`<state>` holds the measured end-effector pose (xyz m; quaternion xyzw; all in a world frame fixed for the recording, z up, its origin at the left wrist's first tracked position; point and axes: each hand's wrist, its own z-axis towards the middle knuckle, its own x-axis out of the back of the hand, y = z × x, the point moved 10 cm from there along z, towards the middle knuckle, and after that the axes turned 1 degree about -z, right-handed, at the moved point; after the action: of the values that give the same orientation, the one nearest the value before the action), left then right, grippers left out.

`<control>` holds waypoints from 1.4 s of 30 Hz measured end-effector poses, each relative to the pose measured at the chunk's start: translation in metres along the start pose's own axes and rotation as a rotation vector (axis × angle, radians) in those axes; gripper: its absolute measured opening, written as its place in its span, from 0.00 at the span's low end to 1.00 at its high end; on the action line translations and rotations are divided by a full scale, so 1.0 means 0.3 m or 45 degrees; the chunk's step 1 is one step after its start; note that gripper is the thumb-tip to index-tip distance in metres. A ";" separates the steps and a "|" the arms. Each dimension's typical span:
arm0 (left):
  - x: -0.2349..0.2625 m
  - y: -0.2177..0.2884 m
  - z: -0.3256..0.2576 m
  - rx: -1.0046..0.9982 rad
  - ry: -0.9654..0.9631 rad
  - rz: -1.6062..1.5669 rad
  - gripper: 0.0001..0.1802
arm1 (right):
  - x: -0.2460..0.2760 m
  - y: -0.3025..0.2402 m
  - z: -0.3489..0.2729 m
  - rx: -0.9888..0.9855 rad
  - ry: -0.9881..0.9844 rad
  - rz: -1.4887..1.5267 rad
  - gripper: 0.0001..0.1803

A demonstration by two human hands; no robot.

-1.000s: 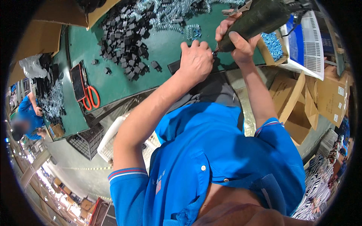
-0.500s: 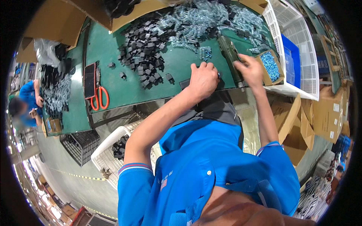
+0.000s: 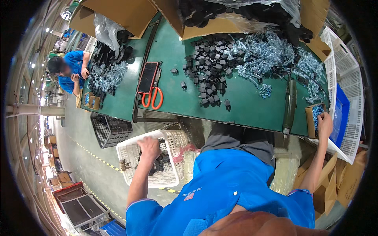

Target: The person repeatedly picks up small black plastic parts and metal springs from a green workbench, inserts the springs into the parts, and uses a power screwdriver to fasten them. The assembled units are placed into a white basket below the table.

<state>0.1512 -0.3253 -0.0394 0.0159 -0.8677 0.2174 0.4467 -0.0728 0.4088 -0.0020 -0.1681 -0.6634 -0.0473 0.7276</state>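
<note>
At lower left my left hand point(image 3: 149, 148) hangs over the white plastic basket point(image 3: 173, 159). Its fingers are spread, and nothing shows in them. Black parts point(image 3: 159, 164) lie inside that basket, partly under my hand. At the table's right end my right hand point(image 3: 325, 124) reaches into a small cardboard box point(image 3: 312, 122) of small blue metallic pieces point(image 3: 317, 111). Its fingertips are hidden among them, so any grip is unclear. Between my arms a dark green cylindrical power tool point(image 3: 290, 104) lies across the front edge of the green table point(image 3: 248, 114), touched by neither hand.
Small black blocks point(image 3: 206, 70) and a heap of silvery springs point(image 3: 271, 51) cover the table's back. Red-handled scissors point(image 3: 152, 98) and a phone point(image 3: 148, 78) lie left. A white crate point(image 3: 354, 118) with a blue bin point(image 3: 340, 114) stands right. A co-worker point(image 3: 73, 70) sits far left.
My left hand has left the table edge and swung down left over the basket. My right hand has moved from beside the green tool to the small box. The view has turned left.
</note>
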 end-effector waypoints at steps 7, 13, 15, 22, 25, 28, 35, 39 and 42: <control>0.912 0.405 0.548 -0.553 0.831 -0.989 0.23 | 0.003 0.009 -0.002 -0.072 -0.041 0.081 0.09; 1.249 0.580 1.162 -0.243 1.009 -0.530 0.50 | -0.002 0.032 -0.006 -0.049 -0.033 0.195 0.10; 1.257 0.606 1.339 -0.286 0.909 -0.388 0.51 | -0.019 0.071 -0.025 -0.104 -0.027 0.284 0.10; 1.307 0.564 1.044 -0.326 1.028 -0.322 0.21 | -0.030 0.065 -0.003 -0.001 -0.097 0.197 0.13; 1.366 0.568 0.640 -0.682 1.176 -0.482 0.22 | -0.006 -0.015 0.010 0.006 -0.187 -0.045 0.13; 1.234 0.687 0.493 -1.122 0.921 0.119 0.21 | -0.030 0.025 0.037 0.018 -0.212 -0.126 0.12; 0.923 1.107 -0.137 -1.970 0.859 0.063 0.03 | 0.013 0.043 -0.014 -0.021 0.065 0.173 0.11; 0.717 1.324 -0.122 -1.885 0.881 0.415 0.03 | 0.071 0.067 -0.141 -0.033 0.333 1.126 0.08; 0.838 1.311 -0.074 -1.831 0.871 0.006 0.06 | 0.004 0.090 -0.370 -0.318 0.188 1.710 0.07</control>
<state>-0.0700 0.0812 0.0257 -0.3457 -0.6101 -0.4022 0.5887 0.0408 0.4004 -0.0128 -0.6220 -0.3537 0.3264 0.6177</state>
